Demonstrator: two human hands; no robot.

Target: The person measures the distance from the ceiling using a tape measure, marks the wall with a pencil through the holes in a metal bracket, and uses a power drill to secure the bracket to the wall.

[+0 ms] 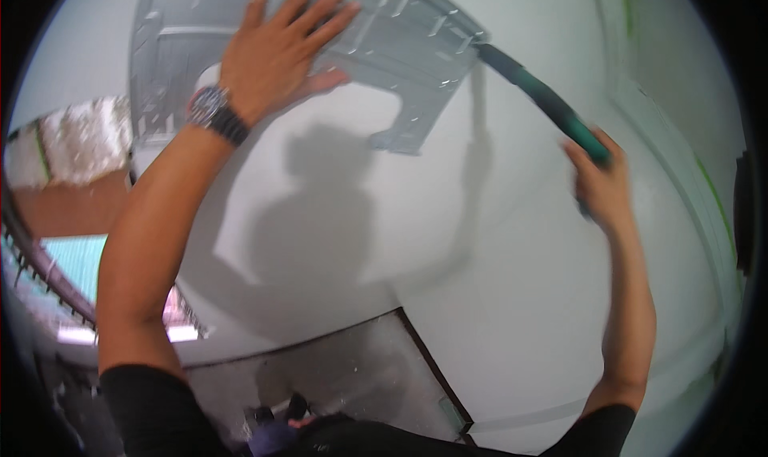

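Observation:
A grey metal mounting plate (pixel 440 65) with ribs, slots and a curved cutout lies against the white wall in the upper part of the head view. My left hand (pixel 280 45) presses flat on it, fingers spread, a metal watch (pixel 210 105) at the wrist. My right hand (pixel 600 177), farther right, is closed round the green grip of a long dark hand tool (pixel 544 101). The tool slants up and left, its far end meeting the plate's right corner. Blur hides the exact kind of this tool.
The white wall (pixel 528 297) carries my shadow. At left is a window opening with a dark curved rail (pixel 48 273) and turquoise corrugated roofing (pixel 78 265) beyond. Below lies a grey floor surface (pixel 336 361) with a dark edge. A dark object (pixel 744 213) stands at far right.

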